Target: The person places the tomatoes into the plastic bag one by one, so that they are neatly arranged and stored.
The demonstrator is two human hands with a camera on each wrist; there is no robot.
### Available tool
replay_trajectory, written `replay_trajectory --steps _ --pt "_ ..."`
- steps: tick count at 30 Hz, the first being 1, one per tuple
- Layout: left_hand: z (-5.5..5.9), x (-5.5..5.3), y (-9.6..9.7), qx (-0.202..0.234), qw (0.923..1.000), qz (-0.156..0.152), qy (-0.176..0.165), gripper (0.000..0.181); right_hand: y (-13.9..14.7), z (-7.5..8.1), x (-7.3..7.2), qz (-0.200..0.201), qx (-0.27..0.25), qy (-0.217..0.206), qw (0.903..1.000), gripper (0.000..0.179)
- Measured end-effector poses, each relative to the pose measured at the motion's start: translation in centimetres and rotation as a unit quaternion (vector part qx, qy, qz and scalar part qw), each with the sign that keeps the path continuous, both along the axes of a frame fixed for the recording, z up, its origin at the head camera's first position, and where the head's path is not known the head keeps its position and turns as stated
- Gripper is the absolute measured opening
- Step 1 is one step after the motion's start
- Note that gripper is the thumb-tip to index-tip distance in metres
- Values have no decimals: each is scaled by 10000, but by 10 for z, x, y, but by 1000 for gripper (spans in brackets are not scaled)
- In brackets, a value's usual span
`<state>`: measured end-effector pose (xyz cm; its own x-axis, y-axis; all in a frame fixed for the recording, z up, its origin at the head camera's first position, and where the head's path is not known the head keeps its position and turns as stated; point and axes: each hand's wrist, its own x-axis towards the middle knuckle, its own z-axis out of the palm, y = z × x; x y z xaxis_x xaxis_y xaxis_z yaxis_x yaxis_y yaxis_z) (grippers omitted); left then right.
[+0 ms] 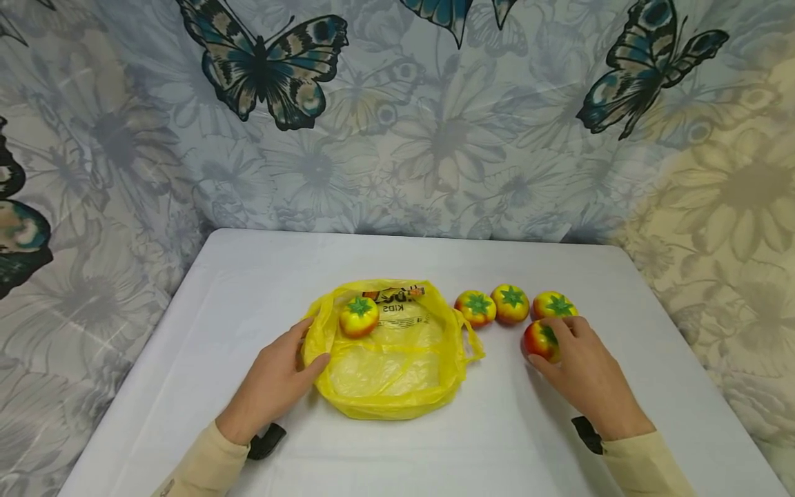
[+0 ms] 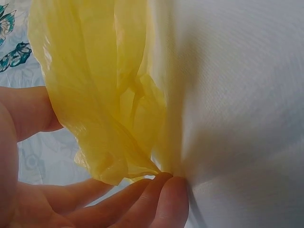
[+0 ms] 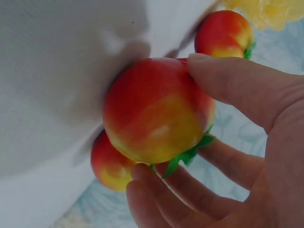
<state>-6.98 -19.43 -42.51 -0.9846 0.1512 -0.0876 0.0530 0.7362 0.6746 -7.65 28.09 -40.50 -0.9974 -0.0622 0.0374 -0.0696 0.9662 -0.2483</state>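
Observation:
A yellow plastic bag (image 1: pixel 385 379) lies spread on the table with its mouth open. Inside its rim, at the left, sits one red-and-yellow tomato (image 1: pixel 359 326). My left hand (image 1: pixel 273 379) holds the bag's left edge, the thumb over the rim and the fingers outside; the left wrist view has the thin plastic (image 2: pixel 99 90) between thumb and fingers. To the right of the bag, my right hand (image 1: pixel 593 376) grips another tomato (image 3: pixel 154 109), thumb on one side and fingertips near its green leaves. Three more tomatoes, including one (image 1: pixel 512 304) in the middle, stand just behind it.
A white cloth covers the table (image 1: pixel 397 459). Behind it hangs a curtain (image 1: pixel 385 172) printed with flowers and butterflies. One bag handle (image 1: pixel 475 345) sticks out to the right, near the leftmost loose tomato (image 1: pixel 475 309).

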Motion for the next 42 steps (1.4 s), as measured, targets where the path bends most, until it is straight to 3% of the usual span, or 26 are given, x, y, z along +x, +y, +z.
replay_trajectory --steps 27,33,42 --pt "-3 1 0 15 9999 -13 125 80 -3 0 -3 52 156 -16 9999 68" --pt "-4 1 0 6 9999 1 156 80 -13 12 -6 154 322 194 9992 70" --pt "-4 1 0 -32 10000 14 62 80 -40 41 -15 656 315 546 9959 67"
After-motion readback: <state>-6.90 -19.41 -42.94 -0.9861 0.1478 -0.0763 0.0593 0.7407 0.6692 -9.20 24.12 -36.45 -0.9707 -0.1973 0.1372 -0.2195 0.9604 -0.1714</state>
